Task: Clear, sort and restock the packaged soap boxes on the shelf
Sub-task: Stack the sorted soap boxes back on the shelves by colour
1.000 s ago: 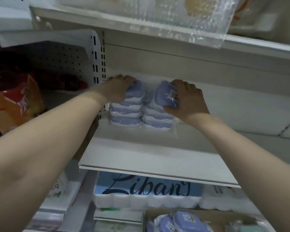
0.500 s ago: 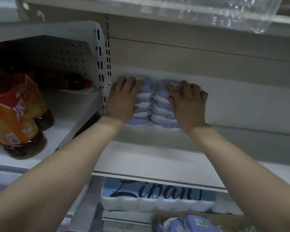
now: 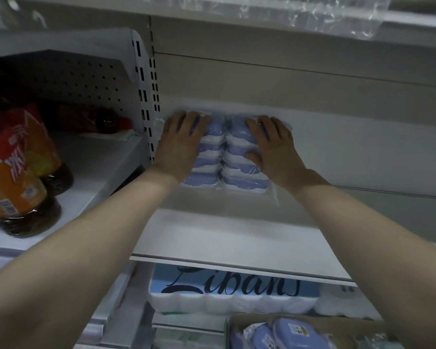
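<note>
A clear plastic pack of blue and white soap boxes (image 3: pixel 227 157), stacked in two columns, stands at the back left of the white shelf (image 3: pixel 237 238), against the rear wall. My left hand (image 3: pixel 180 144) lies flat on the left column with straight fingers. My right hand (image 3: pixel 272 144) lies flat on the right column, its fingers spread over the top boxes. Both hands press the pack towards the wall. More blue soap boxes (image 3: pixel 282 333) lie in a cardboard box (image 3: pixel 342 326) at the bottom edge.
A slotted white upright (image 3: pixel 146 96) divides this bay from the left bay, where dark bottles with orange and red labels (image 3: pixel 13 172) stand. A "Liban" pack of white rolls (image 3: pixel 232 295) sits on the shelf below. Crinkled clear plastic (image 3: pixel 300 16) hangs from the shelf above.
My hands went from gripping the top of the pack to lying flat on its front. The pack now sits further back against the rear wall.
</note>
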The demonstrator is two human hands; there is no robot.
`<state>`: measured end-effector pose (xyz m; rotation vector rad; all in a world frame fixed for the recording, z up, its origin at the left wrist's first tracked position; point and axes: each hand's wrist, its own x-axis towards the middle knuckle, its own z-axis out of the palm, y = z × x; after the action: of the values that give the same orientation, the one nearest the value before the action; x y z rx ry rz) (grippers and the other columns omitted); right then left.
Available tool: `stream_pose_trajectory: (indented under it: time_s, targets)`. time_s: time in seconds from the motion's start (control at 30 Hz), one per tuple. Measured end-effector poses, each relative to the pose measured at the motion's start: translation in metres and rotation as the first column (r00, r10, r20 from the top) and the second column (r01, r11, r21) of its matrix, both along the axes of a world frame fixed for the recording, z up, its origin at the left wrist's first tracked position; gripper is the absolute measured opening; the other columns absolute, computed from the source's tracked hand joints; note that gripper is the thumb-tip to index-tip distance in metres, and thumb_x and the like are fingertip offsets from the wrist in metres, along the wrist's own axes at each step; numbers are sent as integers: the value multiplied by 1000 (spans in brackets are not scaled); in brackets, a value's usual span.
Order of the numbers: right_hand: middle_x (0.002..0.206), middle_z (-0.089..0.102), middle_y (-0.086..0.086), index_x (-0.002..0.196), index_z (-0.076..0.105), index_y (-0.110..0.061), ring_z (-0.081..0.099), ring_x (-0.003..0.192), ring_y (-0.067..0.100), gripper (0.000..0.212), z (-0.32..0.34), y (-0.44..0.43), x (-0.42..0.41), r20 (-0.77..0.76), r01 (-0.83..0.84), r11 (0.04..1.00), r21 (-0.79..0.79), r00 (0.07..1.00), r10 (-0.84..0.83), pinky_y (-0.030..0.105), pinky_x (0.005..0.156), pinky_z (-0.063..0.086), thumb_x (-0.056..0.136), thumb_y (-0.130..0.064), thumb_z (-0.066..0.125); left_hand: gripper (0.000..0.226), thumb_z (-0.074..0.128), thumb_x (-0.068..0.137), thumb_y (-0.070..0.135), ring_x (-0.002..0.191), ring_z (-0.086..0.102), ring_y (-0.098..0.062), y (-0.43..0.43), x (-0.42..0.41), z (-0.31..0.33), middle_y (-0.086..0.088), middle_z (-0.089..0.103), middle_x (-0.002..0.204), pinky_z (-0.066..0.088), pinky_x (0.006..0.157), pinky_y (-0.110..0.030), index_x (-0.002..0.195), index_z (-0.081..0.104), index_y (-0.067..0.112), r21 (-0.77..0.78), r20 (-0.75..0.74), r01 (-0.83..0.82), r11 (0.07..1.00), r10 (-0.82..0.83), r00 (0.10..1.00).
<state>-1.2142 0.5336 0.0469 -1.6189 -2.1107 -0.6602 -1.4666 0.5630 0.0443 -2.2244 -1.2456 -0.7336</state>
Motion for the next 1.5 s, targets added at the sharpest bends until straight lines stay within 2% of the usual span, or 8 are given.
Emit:
stream_pose_trajectory:
  time_s: [0.2, 0.5, 0.7, 0.93, 1.07, 1.17, 1.3, 1.5]
  targets:
    - [148, 40, 15, 149, 36, -19, 34, 138, 42, 65, 12, -23, -2, 48, 29, 999, 30, 998, -30, 62, 109, 24, 93, -45, 55, 73, 72, 81, 14, 139, 30, -41, -22, 1, 13, -16, 40, 148, 19, 117, -51, 146, 38, 10, -101, -1, -6, 995, 6, 1000]
    - [135, 54, 21, 141, 48, -8, 49, 127, 41, 58, 6, -111, 22, 51, -81, 992, 99, 996, 76, 49, 101, 40, 93, -40, 47, 50, 68, 80, 25, 115, 53, -39, -116, 26, 6, -15, 60, 123, 52, 86, -46, 126, 58, 8, -42, 33, 84, 996, -82, 996]
    - [135, 51, 19, 142, 43, -10, 45, 129, 40, 56, -13, -200, 60, 95, -104, 992, 73, 991, 97, 48, 103, 34, 94, -40, 47, 47, 59, 89, 31, 119, 49, -37, -194, 52, -15, -15, 56, 126, 41, 100, -47, 130, 53, 8, -53, 23, 137, 989, -135, 991]
    - [138, 49, 17, 144, 43, -11, 40, 134, 36, 52, -93, -310, 96, -11, -161, 985, -55, 987, 161, 47, 109, 29, 101, -41, 45, 45, 54, 93, 31, 120, 47, -34, -302, 83, -96, -14, 54, 127, 35, 104, -40, 131, 53, 8, -170, 168, 117, 979, -88, 982]
    - [138, 49, 17, 144, 43, -11, 42, 132, 37, 53, -181, -371, 103, -116, -204, 952, -229, 977, 181, 48, 108, 32, 99, -37, 51, 48, 61, 89, 27, 122, 46, -33, -374, 95, -184, -13, 53, 129, 39, 104, -41, 133, 52, 10, -390, 245, 95, 916, 4, 970]
    - [138, 49, 18, 143, 46, -12, 48, 126, 38, 57, -248, -416, 104, -194, -254, 862, -440, 963, 185, 50, 101, 43, 90, -21, 62, 56, 72, 79, 18, 119, 49, -34, -438, 100, -256, -13, 53, 129, 46, 99, -45, 132, 54, 11, -610, 250, 87, 788, 87, 964]
    - [139, 52, 16, 142, 46, -13, 54, 122, 38, 77, -317, -464, 107, -191, -288, 612, -736, 956, 220, 46, 99, 47, 70, -3, 70, 66, 81, 66, 13, 114, 57, -33, -523, 99, -329, -11, 57, 127, 55, 89, -43, 128, 57, 15, -819, 182, 94, 566, 101, 978]
    - [162, 19, 0, 154, 24, -27, 20, 148, 24, 73, -382, -483, 99, -143, -241, 298, -924, 938, 315, 38, 117, 26, 90, -3, 49, 84, 88, 53, 31, 117, 60, -26, -575, 100, -383, -2, 61, 127, 48, 97, -34, 130, 58, 18, -914, 50, 75, 399, -71, 996]
